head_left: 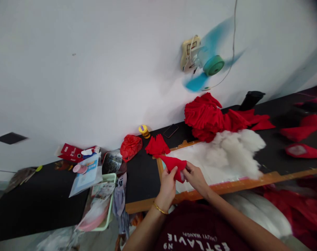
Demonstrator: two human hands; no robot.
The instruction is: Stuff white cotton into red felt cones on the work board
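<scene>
A small cone-shaped red cloth piece (172, 164) is held between my two hands, over the near left part of the table. My left hand (169, 181) pinches it from below, thumb on top, with a gold bracelet at the wrist. On the right side of the cloth's opening my right hand (195, 177) has its fingers closed at the edge; some of the fingertips are hidden. A pile of white stuffing (234, 150) lies on a white sheet (197, 157) to the right. Behind the held piece are small red cloth pieces (157, 144).
A big heap of red cloth (205, 115) stands against the wall, beneath a spinning blue fan (213, 65). A phone (171, 130), a yellow-lidded jar (144, 131) and a red plastic bag (131, 147) lie at the back. A green basket (111, 198) is between the two tables.
</scene>
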